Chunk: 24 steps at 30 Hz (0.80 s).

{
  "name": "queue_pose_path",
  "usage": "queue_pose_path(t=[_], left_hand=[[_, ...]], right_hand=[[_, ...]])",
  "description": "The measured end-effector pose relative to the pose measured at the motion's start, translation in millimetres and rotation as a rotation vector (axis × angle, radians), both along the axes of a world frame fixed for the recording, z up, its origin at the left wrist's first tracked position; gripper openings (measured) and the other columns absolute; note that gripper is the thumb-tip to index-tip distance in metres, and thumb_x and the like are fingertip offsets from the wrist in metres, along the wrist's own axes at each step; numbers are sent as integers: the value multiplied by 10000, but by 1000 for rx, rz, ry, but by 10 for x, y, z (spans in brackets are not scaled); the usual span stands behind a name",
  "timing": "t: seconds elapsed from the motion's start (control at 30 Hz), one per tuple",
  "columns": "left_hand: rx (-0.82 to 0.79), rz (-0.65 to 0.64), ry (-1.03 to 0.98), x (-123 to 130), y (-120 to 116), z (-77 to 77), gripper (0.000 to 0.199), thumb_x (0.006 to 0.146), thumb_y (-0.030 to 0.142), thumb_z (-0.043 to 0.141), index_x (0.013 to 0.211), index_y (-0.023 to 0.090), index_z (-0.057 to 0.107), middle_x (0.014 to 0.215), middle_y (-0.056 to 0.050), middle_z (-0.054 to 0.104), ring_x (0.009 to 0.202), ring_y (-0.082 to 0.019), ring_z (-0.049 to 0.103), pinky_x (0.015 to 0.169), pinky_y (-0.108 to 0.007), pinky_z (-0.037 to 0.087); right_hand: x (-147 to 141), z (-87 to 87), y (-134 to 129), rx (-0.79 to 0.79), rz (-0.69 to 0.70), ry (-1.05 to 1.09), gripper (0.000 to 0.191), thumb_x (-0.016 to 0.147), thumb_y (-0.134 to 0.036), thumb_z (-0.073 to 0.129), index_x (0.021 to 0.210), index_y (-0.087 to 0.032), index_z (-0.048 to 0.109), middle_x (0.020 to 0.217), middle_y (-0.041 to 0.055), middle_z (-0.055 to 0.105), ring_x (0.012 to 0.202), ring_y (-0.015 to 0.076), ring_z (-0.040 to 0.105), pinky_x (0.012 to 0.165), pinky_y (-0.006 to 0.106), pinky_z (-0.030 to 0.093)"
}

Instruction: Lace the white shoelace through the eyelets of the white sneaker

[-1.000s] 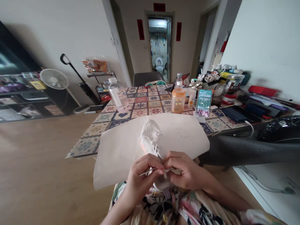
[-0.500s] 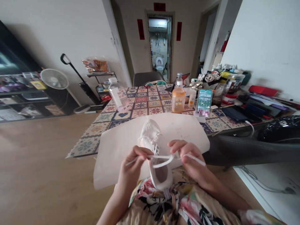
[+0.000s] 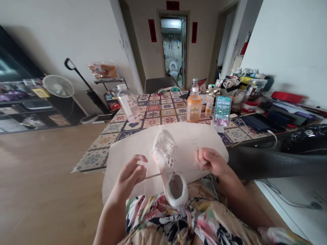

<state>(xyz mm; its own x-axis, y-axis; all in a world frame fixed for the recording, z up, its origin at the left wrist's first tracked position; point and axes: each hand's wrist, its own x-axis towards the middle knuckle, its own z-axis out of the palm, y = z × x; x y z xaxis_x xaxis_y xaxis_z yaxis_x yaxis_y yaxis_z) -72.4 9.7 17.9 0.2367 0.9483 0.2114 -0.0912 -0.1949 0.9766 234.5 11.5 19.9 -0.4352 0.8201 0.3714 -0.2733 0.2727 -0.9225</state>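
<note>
A white sneaker (image 3: 176, 190) lies with its toe pointing away from me and its heel against my lap. Its white laces (image 3: 170, 161) run criss-cross over the tongue. To the left of the sneaker, my left hand (image 3: 133, 172) is closed on a shoelace (image 3: 154, 176), which stretches straight to the shoe. My right hand (image 3: 211, 160) is off to the right above the paper, its fingers curled together and partly blurred. Whatever those fingers pinch is not distinguishable against the white sheet (image 3: 127, 149) beneath.
A patterned tablecloth (image 3: 155, 114) covers the table. On it stand a clear bottle (image 3: 129, 103), an orange drink bottle (image 3: 194, 107) and a propped phone (image 3: 222, 110). Tablets (image 3: 260, 122), jars and papers crowd the right side. A dark chair (image 3: 270, 160) is at the right.
My hands have moved apart, left hand leftward and right hand slightly right and up. The loose lace loop over the shoe opening is gone, and the left lace is straight.
</note>
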Motion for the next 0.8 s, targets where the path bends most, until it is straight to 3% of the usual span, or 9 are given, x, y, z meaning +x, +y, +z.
queue_pose_path(t=[0.07,0.17,0.23,0.33,0.4,0.5,0.63,0.73,0.8], left_hand=[[22,7,312,35,-34,35,340,913,521,539,982,200,627,468,114,292,406,-91,245,433,-196,215],[116,35,654,103,-64,100,317,940,410,463,862,197,683,543,44,502,519,-130,461,524,-224,337],[145,-9,773,142,-69,120,322,926,378,472,759,196,678,624,19,604,604,-147,542,582,-231,375],[96,-106,841,166,-59,101,304,908,385,497,740,198,668,536,48,548,515,-133,511,532,-224,357],[70,-136,817,153,-43,78,272,904,365,503,758,198,661,519,55,544,497,-133,520,527,-221,371],[145,-123,737,85,-10,70,207,887,313,544,763,199,663,627,17,639,604,-154,591,591,-227,424],[339,-187,549,-19,28,109,229,888,356,627,733,200,689,766,-47,686,701,-181,617,665,-259,472],[417,-221,293,27,12,103,345,866,481,672,679,191,674,870,-95,695,788,-210,631,724,-291,499],[386,-189,130,144,-28,53,355,860,496,682,683,188,667,911,-102,698,858,-225,641,763,-304,506]], right_hand=[[-72,48,-67,70,-46,-157,436,961,-509,539,681,-175,527,675,-8,498,555,108,412,527,233,329],[-172,146,-182,251,-155,-507,300,996,-339,514,764,-166,589,766,13,567,726,137,527,683,243,387],[-207,189,-243,309,-200,-650,243,988,-293,518,786,-172,579,768,3,582,723,134,542,684,236,390],[-213,193,-277,281,-199,-748,97,951,-236,564,871,-186,586,789,-9,624,720,135,581,664,221,400],[-202,167,-262,257,-166,-773,45,930,-181,573,956,-197,606,876,3,674,799,153,633,707,226,428],[-174,133,-216,269,-171,-763,151,907,-115,565,1001,-202,645,967,28,711,892,175,663,778,246,454],[-85,159,-171,322,-166,-748,88,909,-187,620,835,-187,668,813,20,679,799,172,631,745,262,444],[-46,187,-162,344,-50,-556,164,900,-310,680,793,-187,663,881,34,662,889,179,609,848,295,443],[-91,163,-162,264,42,-343,214,888,-393,698,814,-194,666,1007,53,663,984,188,609,928,329,434]])
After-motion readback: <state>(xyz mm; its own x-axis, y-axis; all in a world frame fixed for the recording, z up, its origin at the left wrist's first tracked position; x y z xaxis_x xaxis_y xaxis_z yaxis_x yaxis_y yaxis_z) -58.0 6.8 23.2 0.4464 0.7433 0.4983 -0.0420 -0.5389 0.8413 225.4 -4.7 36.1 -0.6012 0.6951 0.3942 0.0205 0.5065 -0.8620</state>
